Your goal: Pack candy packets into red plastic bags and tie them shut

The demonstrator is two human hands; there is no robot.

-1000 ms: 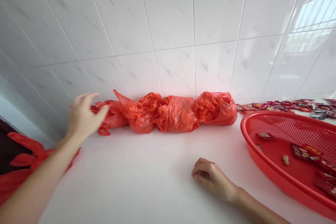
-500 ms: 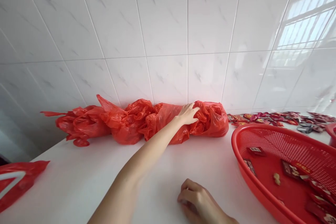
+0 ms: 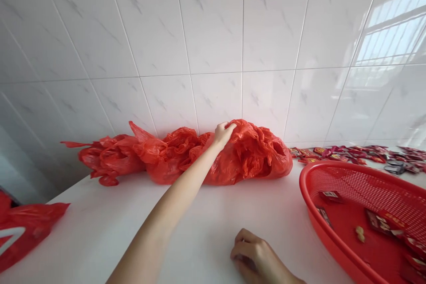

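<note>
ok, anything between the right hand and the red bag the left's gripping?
Nothing visible: only white counter separates the right hand from the red bag. The left hand grips its top; the red basket sits off right.

Left hand (image 3: 223, 132) and right hand (image 3: 258, 258) are bare, with slender bare forearms (image 3: 173, 213).

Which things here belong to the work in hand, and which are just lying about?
In hand: left hand pinching the rightmost red bag by the wall; right hand curled on the counter.
Lying about: other red bags in the row; red basket holding packets; loose packets along the wall; bag at the left edge.
</note>
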